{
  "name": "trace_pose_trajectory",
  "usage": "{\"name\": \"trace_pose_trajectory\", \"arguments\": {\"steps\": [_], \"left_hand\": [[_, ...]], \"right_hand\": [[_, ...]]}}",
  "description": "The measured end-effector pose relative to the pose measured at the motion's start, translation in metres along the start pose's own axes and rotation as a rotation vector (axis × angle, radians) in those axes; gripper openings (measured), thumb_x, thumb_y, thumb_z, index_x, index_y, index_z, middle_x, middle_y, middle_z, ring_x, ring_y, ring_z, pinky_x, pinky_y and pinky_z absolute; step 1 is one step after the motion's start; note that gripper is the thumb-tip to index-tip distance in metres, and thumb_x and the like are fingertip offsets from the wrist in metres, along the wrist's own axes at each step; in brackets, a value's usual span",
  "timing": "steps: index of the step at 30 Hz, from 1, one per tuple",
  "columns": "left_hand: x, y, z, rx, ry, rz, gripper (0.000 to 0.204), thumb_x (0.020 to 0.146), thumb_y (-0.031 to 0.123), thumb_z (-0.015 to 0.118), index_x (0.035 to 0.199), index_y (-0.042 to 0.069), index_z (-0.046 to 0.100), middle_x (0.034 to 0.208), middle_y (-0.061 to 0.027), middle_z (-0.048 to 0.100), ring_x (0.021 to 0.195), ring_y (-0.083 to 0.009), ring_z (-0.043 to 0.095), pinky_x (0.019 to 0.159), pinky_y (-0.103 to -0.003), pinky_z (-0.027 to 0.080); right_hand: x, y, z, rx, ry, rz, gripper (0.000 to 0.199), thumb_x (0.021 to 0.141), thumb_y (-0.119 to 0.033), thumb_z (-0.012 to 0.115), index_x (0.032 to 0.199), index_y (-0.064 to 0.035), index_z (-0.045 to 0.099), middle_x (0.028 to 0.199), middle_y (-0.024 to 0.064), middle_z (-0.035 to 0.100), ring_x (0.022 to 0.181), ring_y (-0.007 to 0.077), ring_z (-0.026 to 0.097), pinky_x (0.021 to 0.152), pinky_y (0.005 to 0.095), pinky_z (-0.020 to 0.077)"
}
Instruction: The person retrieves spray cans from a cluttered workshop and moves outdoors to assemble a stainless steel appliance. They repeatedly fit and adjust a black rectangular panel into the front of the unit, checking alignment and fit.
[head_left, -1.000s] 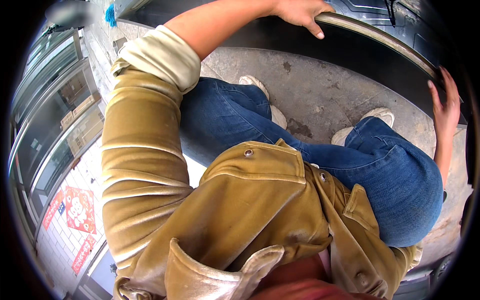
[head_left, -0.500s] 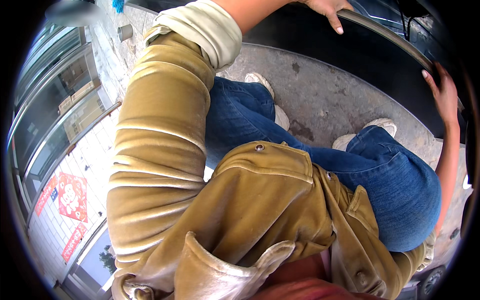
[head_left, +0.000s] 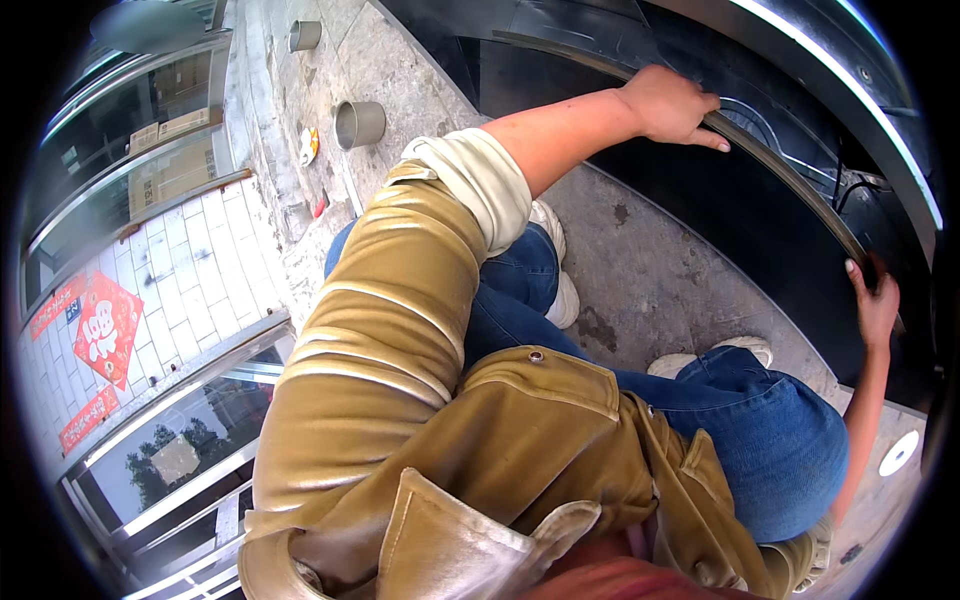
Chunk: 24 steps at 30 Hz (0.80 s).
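Observation:
A large black panel [head_left: 640, 180] stands in front of me, topped by a narrow grey-brown rim [head_left: 790, 180] that looks curved in this view. My left hand [head_left: 672, 106] is closed over the rim, its thumb on the near side and its other fingers reaching over the far side. Farther right along the same rim, my right hand [head_left: 878, 308] grips with the thumb in front; its other fingers are mostly hidden behind the edge. Behind the panel lie a bent metal tube [head_left: 765, 130] and a black cable [head_left: 852, 190].
A bright metal edge [head_left: 850, 95] arcs beyond the panel. Grey pots [head_left: 360, 125] stand on the stained concrete floor [head_left: 640, 250] to the left. A white disc [head_left: 899, 453] lies at the right. White tiled wall [head_left: 195, 240] and windows line the left side.
The view has shifted, so the panel, both hands and the floor pots sit lower in the picture. More of the space behind the panel shows. Both hands are still on the rim.

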<state>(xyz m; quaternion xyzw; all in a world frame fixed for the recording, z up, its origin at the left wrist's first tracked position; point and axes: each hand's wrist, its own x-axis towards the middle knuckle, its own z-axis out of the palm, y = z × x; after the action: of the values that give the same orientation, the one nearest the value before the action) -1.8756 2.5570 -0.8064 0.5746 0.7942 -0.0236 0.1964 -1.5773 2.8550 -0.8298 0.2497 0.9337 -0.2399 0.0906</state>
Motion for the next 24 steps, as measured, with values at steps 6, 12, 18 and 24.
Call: {"name": "trace_pose_trajectory", "arguments": {"steps": [6,12,18,24], "left_hand": [[-0.004,-0.006,0.005,-0.054,-0.032,0.043,0.064,0.083,0.067,0.046,0.099,0.007,0.062,0.085,-0.0105,0.066,0.084,-0.0323,0.064,0.067,-0.043,0.052],[-0.013,-0.024,-0.01,-0.166,-0.092,0.206,0.053,0.084,0.048,0.058,0.114,0.005,0.054,0.104,-0.0156,0.061,0.096,-0.0339,0.061,0.08,-0.044,0.05],[-0.029,-0.028,-0.012,-0.281,-0.072,0.242,0.047,0.082,0.025,0.065,0.121,0.004,0.05,0.116,-0.0149,0.056,0.11,-0.032,0.055,0.092,-0.042,0.045],[-0.035,-0.044,-0.011,-0.249,0.017,0.357,0.048,0.081,0.017,0.059,0.126,0.004,0.049,0.107,-0.0151,0.06,0.099,-0.0292,0.06,0.08,-0.04,0.05]], "right_hand": [[0.001,0.002,0.0,0.053,-0.024,-0.058,0.061,0.081,-0.045,0.068,0.109,0.008,0.059,0.077,0.0183,0.06,0.074,0.0251,0.06,0.072,0.0329,0.0455],[0.007,-0.026,-0.031,-0.059,-0.291,-0.012,0.057,0.079,-0.037,0.07,0.113,0.0057,0.056,0.094,0.0238,0.061,0.089,0.0343,0.06,0.08,0.0388,0.0453],[0.02,-0.114,-0.031,-0.182,-0.355,-0.098,0.054,0.076,-0.027,0.071,0.117,0.0027,0.053,0.107,0.0256,0.059,0.101,0.0402,0.056,0.086,0.0419,0.0443],[0.023,-0.117,0.009,0.06,-0.319,0.078,0.049,0.074,-0.018,0.071,0.115,0.004,0.053,0.104,0.0246,0.06,0.096,0.0391,0.058,0.084,0.0407,0.0452]]}}
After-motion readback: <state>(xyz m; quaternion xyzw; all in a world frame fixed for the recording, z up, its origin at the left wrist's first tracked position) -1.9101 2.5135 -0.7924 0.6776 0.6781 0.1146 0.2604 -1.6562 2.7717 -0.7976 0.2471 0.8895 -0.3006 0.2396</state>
